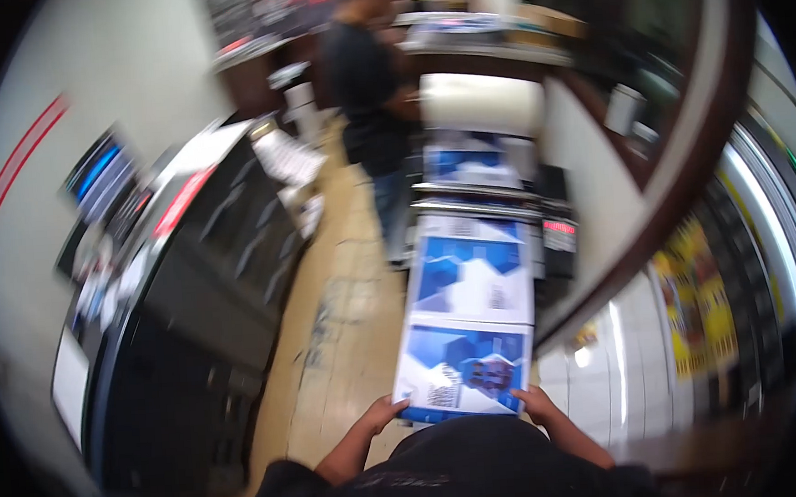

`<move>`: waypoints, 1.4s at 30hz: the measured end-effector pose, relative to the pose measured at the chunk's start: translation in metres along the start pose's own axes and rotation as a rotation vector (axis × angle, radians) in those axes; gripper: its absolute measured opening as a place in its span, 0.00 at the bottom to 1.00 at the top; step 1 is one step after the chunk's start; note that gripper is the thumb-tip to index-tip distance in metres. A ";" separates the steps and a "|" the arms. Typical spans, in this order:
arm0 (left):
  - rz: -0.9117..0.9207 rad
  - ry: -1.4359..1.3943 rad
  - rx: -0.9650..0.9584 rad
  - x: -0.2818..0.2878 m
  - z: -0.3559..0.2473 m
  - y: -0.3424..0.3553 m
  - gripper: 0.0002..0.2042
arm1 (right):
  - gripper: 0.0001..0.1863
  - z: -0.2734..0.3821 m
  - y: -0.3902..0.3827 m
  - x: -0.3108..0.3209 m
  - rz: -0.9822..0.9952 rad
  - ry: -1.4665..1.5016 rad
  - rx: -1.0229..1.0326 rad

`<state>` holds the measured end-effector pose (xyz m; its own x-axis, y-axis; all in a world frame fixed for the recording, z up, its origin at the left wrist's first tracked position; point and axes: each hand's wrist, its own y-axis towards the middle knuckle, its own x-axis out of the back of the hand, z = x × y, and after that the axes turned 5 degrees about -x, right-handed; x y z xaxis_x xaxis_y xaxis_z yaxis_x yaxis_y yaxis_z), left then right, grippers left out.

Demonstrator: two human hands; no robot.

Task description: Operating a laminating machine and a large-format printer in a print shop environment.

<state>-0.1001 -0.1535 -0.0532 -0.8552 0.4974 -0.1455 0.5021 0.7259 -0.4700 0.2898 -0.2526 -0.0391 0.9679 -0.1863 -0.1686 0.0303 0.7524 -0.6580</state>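
A long strip of blue-and-white printed sheets (468,281) hangs out of a roller machine (557,243) in the middle, under its metal bars (468,206) and a wide cream roll (480,98). My left hand (381,415) grips the near left corner of the strip, and my right hand (537,406) grips the near right corner, both close to my dark-clothed body. Part of the near edge is hidden behind me.
A person in dark clothes (361,96) stands at the machine's far left. A dark cabinet (178,371) with papers and a screen (102,175) is at left, beside a tan floor strip (314,372). A curved brown-edged partition (650,197) runs along the right. A counter (541,53) spans the back.
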 end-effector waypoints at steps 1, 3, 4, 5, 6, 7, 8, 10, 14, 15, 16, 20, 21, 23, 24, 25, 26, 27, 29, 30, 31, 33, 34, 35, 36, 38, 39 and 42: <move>0.025 0.022 -0.022 0.001 0.005 0.005 0.24 | 0.12 -0.015 0.005 0.010 0.009 0.019 0.066; 0.042 0.131 -0.077 -0.003 -0.009 0.000 0.23 | 0.14 0.005 -0.028 -0.010 -0.085 -0.149 0.176; 0.055 0.113 -0.103 -0.004 -0.007 0.002 0.22 | 0.14 -0.003 -0.023 -0.001 -0.076 -0.227 0.173; 0.079 0.105 -0.125 0.001 0.002 0.006 0.22 | 0.14 -0.009 -0.018 0.010 -0.077 -0.294 0.175; 0.054 0.063 -0.125 0.003 0.018 0.014 0.22 | 0.14 -0.011 -0.013 0.020 -0.021 -0.360 0.161; 0.054 0.032 -0.124 0.001 0.032 0.022 0.22 | 0.14 -0.015 -0.004 0.032 -0.016 -0.377 0.160; 0.032 0.021 -0.155 0.002 0.033 0.019 0.21 | 0.14 -0.016 0.002 0.035 -0.025 -0.374 0.159; -0.028 0.045 -0.170 -0.002 0.037 0.013 0.21 | 0.14 -0.010 0.006 0.036 0.021 -0.364 0.139; -0.058 -0.011 -0.164 -0.007 0.037 0.004 0.22 | 0.13 0.007 -0.003 0.019 0.075 -0.351 0.106; -0.052 -0.033 -0.182 -0.008 0.033 -0.001 0.22 | 0.13 0.010 -0.004 0.021 0.075 -0.361 0.097; -0.061 -0.060 -0.183 -0.009 0.031 -0.004 0.21 | 0.13 0.016 -0.004 0.024 0.056 -0.531 0.070; -0.108 0.040 -0.145 -0.009 0.033 -0.014 0.20 | 0.12 0.004 0.009 0.043 0.039 -0.548 0.093; -0.123 0.019 -0.142 -0.008 0.035 -0.014 0.20 | 0.12 0.004 0.014 0.049 0.051 -0.570 0.082; -0.124 0.085 -0.149 -0.008 0.039 -0.017 0.21 | 0.12 0.003 0.026 0.048 0.081 -0.568 0.030; -0.155 0.142 -0.175 -0.010 0.040 -0.015 0.21 | 0.12 0.004 0.032 0.045 0.100 -0.573 0.006; -0.181 0.114 -0.171 -0.011 0.042 -0.010 0.21 | 0.12 0.005 0.038 0.040 0.120 -0.578 -0.019; -0.189 0.178 -0.209 -0.012 0.044 -0.007 0.21 | 0.12 0.008 0.044 0.036 0.143 -0.591 -0.046; -0.199 0.243 -0.243 -0.013 0.046 -0.006 0.22 | 0.12 0.011 0.050 0.032 0.166 -0.604 -0.074; -0.220 0.242 -0.209 -0.014 0.044 -0.010 0.21 | 0.12 0.015 0.056 0.029 0.195 -0.624 -0.132; -0.213 0.276 -0.180 -0.016 0.040 -0.013 0.21 | 0.12 0.016 0.060 0.026 0.208 -0.631 -0.160; -0.240 0.251 -0.171 -0.018 0.039 -0.016 0.21 | 0.12 0.016 0.063 0.020 0.226 -0.635 -0.188; -0.226 0.333 -0.206 -0.018 0.037 -0.022 0.22 | 0.12 0.010 0.070 0.004 0.258 -0.636 -0.243; -0.253 0.313 -0.195 -0.019 0.039 -0.025 0.22 | 0.12 0.005 0.073 -0.004 0.275 -0.636 -0.272; -0.252 0.318 -0.186 -0.020 0.041 -0.027 0.22 | 0.12 0.000 0.076 -0.012 0.293 -0.638 -0.301; -0.251 0.324 -0.176 -0.022 0.044 -0.030 0.22 | 0.12 -0.006 0.079 -0.020 0.310 -0.639 -0.331; -0.278 0.296 -0.170 -0.023 0.041 -0.034 0.22 | 0.11 -0.017 0.082 -0.035 0.327 -0.625 -0.384; -0.288 0.282 -0.172 -0.023 0.039 -0.037 0.21 | 0.11 -0.024 0.083 -0.044 0.336 -0.618 -0.411; -0.248 0.406 -0.219 -0.020 0.033 -0.040 0.23 | 0.11 -0.043 0.081 -0.070 0.372 -0.614 -0.496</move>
<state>-0.1075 -0.2077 -0.0600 -0.8552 0.4103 0.3167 0.3428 0.9061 -0.2480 0.2140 -0.2060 -0.1122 0.8613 0.4972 -0.1047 -0.2880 0.3080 -0.9068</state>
